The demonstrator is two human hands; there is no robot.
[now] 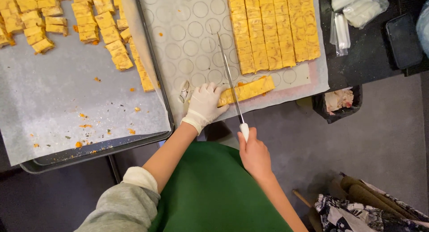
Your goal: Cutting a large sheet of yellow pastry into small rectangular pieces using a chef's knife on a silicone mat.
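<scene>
Gloved left hand (204,104) flat, open on one strip (247,90); right hand (254,153) grips one knife (231,82).

Even, bright overhead light, soft shadows (floor dimmer); sharp, slight edge distortion.

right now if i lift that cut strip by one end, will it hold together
Probably not: the strip is long and thin, so it would likely sag or snap. Crumbs on the tray suggest it is crumbly. The gloved left hand steadying it hints that it shifts easily.
</scene>
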